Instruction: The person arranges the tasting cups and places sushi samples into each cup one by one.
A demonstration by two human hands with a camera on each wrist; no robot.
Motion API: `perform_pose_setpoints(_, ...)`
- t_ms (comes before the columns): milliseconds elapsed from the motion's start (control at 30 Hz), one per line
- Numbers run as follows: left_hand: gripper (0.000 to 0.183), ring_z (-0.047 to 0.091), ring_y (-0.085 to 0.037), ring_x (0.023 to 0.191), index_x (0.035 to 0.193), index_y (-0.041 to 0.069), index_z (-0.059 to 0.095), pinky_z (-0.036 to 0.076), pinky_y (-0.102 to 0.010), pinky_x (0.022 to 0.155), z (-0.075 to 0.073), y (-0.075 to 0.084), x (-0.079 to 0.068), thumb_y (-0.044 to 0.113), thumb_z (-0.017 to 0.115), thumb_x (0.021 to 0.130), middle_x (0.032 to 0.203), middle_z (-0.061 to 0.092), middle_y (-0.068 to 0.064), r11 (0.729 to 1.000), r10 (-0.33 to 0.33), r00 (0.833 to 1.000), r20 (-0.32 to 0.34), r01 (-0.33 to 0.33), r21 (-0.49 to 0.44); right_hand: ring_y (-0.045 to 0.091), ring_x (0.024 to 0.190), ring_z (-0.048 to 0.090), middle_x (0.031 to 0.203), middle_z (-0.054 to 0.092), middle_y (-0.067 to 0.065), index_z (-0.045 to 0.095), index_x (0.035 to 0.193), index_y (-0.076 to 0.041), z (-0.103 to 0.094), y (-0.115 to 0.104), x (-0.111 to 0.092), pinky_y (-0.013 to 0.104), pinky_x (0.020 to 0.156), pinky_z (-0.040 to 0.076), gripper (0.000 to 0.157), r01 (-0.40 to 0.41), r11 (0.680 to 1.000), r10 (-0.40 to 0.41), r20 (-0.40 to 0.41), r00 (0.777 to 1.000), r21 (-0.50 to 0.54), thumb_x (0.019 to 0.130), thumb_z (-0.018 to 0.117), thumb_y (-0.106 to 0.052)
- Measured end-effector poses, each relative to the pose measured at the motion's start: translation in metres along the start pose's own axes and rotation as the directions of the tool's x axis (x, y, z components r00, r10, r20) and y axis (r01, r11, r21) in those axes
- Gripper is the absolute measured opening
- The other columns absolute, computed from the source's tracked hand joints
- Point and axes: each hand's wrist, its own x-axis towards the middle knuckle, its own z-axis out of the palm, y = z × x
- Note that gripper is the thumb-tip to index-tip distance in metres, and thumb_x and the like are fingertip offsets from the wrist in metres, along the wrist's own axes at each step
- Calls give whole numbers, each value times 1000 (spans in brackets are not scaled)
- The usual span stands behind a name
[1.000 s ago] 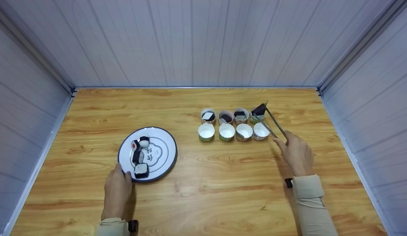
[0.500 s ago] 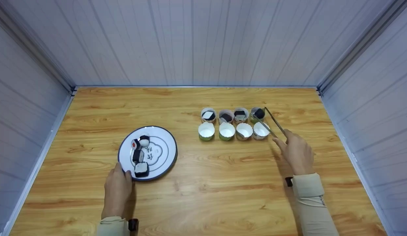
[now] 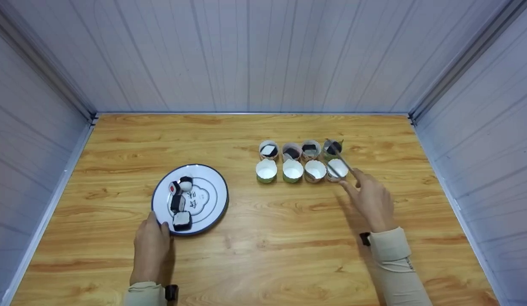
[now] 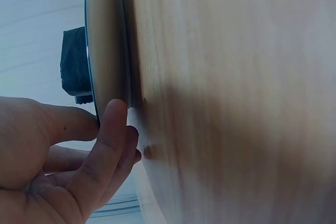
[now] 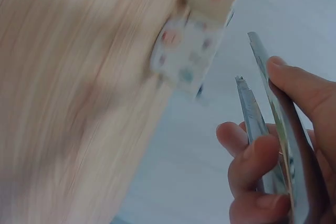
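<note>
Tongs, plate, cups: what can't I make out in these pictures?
Tongs: back end cut off by the right wrist view's bottom edge; in the head view, the right hand hides it.
Plate: top face hidden behind its own rim, left wrist view.
Cups: prints blurred, insides hidden by their walls, right wrist view.
Dark piece in the far row's rightmost cup: partly covered by the tongs, head view.

Booth-like enclosure [image 3: 38,127], wider setting can't be told: pale grooved panels [image 3: 229,55] on three sides, grey corner strips [image 3: 463,61], wood-grain tabletop [image 3: 263,259] between.
</note>
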Motion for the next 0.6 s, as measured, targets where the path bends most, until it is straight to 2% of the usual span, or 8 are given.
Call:
perform_pose_setpoints(167,52,41,-54,129,145,-21,26,39,-58,107,-1,1,0,5,46,104,135,41,-43,1000,-13,1000,14,13,-5,25,75,68,94,71,12,66,131,-10,11,-32,-4,46,54,55,53,123,992,-123,17,992,19,92,70,-45)
perform_pose_setpoints(333,53,39,-53,131,146,-19,25,38,-57,108,0,1,1,5,46,104,138,39,-42,999,-33,999,23,33,-8,20,67,64,83,68,6,67,130,-12,24,-62,-8,39,48,51,51,239,971,-239,0,971,23,91,72,-45)
perform_pose_setpoints(600,51,44,-54,127,144,-20,29,41,-59,105,0,-1,-1,5,46,104,133,43,-43,1000,-2,1000,-5,2,-11,12,50,49,82,68,5,68,128,-14,43,-101,-14,28,38,38,51,352,935,-352,-1,936,40,89,74,-45)
